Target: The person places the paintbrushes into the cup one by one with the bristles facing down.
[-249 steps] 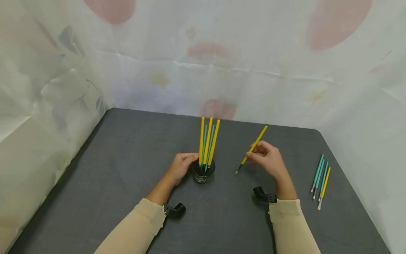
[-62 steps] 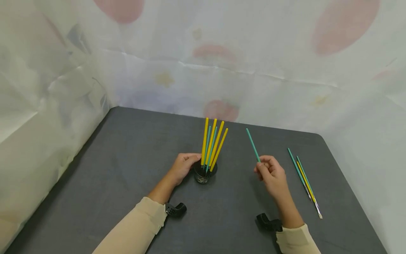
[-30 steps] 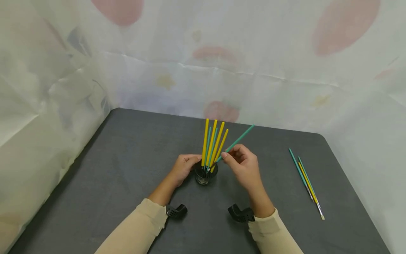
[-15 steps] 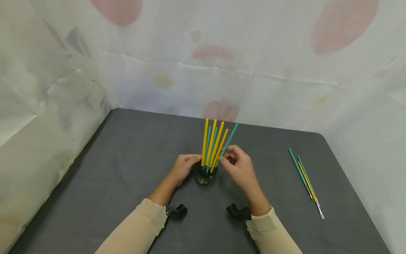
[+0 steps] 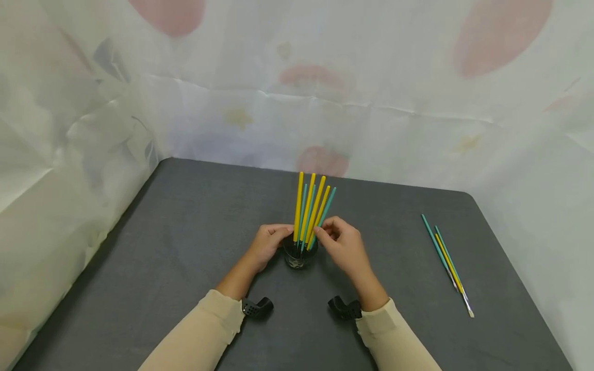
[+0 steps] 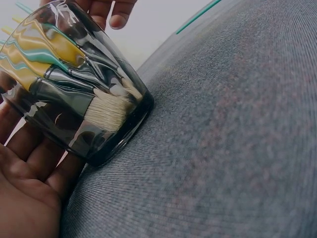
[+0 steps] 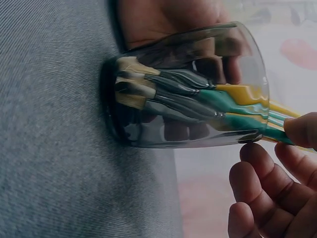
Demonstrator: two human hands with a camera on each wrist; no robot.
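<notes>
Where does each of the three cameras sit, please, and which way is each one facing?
Head: worn high, looking forward and down at the grey table; shows both sleeved forearms, the left hand on the glass and the right hand at the brushes.
Left wrist: low by the table, facing the glass; shows the left palm.
Right wrist: low on the other side, facing the glass; shows the right fingers.
Shared: both wrist views see the brush bristles through the glass.
</notes>
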